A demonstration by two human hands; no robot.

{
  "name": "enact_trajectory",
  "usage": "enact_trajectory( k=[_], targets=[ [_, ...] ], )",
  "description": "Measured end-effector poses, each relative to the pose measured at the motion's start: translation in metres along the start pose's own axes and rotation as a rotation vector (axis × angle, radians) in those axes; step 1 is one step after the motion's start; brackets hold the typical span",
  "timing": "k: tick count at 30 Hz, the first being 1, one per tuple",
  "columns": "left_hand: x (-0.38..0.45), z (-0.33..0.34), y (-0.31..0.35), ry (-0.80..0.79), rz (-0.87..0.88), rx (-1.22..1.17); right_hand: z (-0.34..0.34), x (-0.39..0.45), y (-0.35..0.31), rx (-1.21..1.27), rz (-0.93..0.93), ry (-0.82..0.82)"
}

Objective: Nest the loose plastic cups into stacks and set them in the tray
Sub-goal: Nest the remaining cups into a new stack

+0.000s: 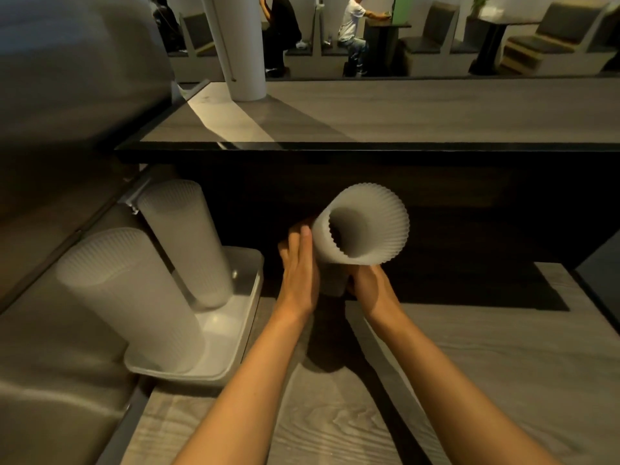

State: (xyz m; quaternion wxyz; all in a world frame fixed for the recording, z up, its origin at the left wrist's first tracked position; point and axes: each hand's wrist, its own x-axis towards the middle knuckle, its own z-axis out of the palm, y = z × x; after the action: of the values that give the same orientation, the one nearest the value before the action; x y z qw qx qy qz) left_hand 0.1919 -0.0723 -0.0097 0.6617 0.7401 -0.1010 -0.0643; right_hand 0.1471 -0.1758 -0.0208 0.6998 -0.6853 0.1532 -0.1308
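Observation:
A tall stack of nested translucent white cups (365,229) stands upright between my hands, its open mouth facing the camera. My left hand (298,263) lies flat against the stack's left side with straight fingers. My right hand (369,285) grips the lower part of the stack from the right. At the left, a white plastic tray (235,333) holds two tall cup stacks upside down: a near stack (131,297) and a far stack (188,243).
The wood-grain counter (469,364) runs under my arms. A higher dark-edged shelf (369,129) with a white pillar (238,45) rises behind it. A metal surface (50,414) borders the tray on the left. People sit at tables far behind.

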Motion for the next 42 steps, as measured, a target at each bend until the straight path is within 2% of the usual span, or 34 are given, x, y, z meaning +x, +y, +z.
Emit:
enact_trajectory(
  k=[5, 8, 21, 30, 34, 36, 39, 42],
  targets=[
    [-0.034, 0.003, 0.000, 0.066, 0.041, -0.116, -0.010, -0.037, -0.002, -0.100, -0.048, -0.059],
    [-0.046, 0.004, -0.001, 0.078, 0.006, -0.183, -0.012, -0.047, 0.001, -0.133, -0.035, -0.074],
    [-0.074, -0.003, -0.018, 0.037, -0.065, -0.027, -0.018, -0.082, 0.020, -0.153, -0.095, -0.089],
    [-0.084, 0.002, -0.030, 0.035, -0.165, -0.034, -0.032, -0.086, 0.025, -0.198, 0.057, -0.158],
    [-0.087, -0.004, -0.023, 0.002, -0.192, 0.034, -0.032, -0.087, 0.026, -0.192, 0.054, -0.144],
    [-0.087, -0.007, -0.024, 0.017, -0.255, 0.011, -0.031, -0.088, 0.026, -0.181, 0.076, -0.136],
    [-0.095, -0.006, -0.021, -0.045, -0.365, -0.044, -0.030, -0.092, 0.030, -0.194, 0.116, -0.125],
    [-0.103, -0.008, -0.016, -0.070, -0.334, -0.022, -0.020, -0.096, 0.027, -0.212, 0.079, -0.118]
  ],
)
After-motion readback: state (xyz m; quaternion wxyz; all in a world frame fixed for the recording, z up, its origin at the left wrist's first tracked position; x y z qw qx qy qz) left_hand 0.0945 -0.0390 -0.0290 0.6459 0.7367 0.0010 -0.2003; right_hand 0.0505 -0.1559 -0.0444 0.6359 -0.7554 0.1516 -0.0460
